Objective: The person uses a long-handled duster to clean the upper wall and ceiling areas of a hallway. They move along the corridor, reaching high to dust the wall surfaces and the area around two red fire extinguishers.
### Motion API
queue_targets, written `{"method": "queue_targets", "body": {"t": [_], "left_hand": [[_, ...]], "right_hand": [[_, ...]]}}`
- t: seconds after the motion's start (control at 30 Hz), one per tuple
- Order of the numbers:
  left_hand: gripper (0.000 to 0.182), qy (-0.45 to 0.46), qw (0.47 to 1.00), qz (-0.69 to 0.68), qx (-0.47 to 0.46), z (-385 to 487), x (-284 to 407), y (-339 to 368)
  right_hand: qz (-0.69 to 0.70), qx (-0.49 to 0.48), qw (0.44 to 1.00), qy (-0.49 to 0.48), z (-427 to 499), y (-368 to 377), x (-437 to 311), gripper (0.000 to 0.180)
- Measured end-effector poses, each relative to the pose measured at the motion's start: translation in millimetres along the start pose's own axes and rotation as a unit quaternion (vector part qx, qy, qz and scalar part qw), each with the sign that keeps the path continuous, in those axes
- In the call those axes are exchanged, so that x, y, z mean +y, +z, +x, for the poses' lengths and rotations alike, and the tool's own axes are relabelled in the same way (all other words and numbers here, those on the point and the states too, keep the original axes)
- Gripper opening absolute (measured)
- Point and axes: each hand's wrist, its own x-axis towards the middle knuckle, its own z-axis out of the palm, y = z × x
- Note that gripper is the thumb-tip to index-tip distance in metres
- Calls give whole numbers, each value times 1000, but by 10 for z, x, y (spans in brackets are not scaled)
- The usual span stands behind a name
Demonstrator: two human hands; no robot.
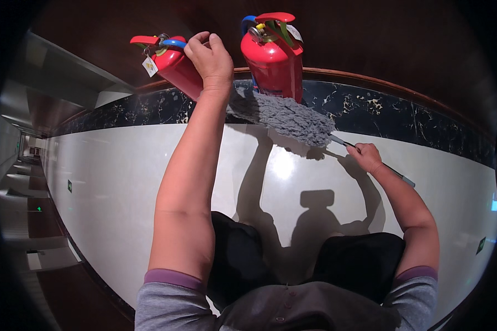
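Observation:
My left hand [210,53] grips the top of the left red fire extinguisher [177,68] at its blue hose, and the extinguisher leans to the left. My right hand [365,156] is closed round the handle of a grey fluffy duster [290,118]. The duster's head lies along the dark marble border at the foot of the right fire extinguisher [273,62], which stands upright. Part of the duster head reaches behind my left forearm. Both extinguishers have red levers, a gauge and a white tag; the base of the left one is hidden by my forearm.
Behind the extinguishers rises a dark brown wall [368,45] with a wooden skirting edge. A black marble border [368,105] runs along the glossy pale floor [116,173]. Green floor signs [69,186] lie on both sides. A long corridor stretches away on the left.

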Motion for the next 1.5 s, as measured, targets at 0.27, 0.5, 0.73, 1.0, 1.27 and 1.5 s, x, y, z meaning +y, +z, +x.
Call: {"method": "queue_targets", "body": {"t": [0.27, 0.5, 0.73, 1.0, 1.27, 1.5], "left_hand": [[24, 112, 973, -198, 30, 273, 466, -193], [17, 374, 927, -33, 15, 58, 755, -212], [21, 290, 957, 1, -20, 99, 557, -103], [18, 232, 971, -57, -6, 117, 484, -108], [22, 311, 948, 38, 52, 101, 463, -131], [33, 311, 947, 41, 74, 62, 576, -228]], "right_hand": [[113, 165, 968, -148, 110, -409, -127, 44], [141, 203, 963, -106, 214, -448, -270, 44], [55, 125, 987, -90, 100, -340, -290, 44], [118, 110, 980, -114, 101, -266, -289, 42], [202, 42, 972, -113, 2, -40, -602, 40], [292, 32, 951, -98, 43, -109, -905, 40]]}}
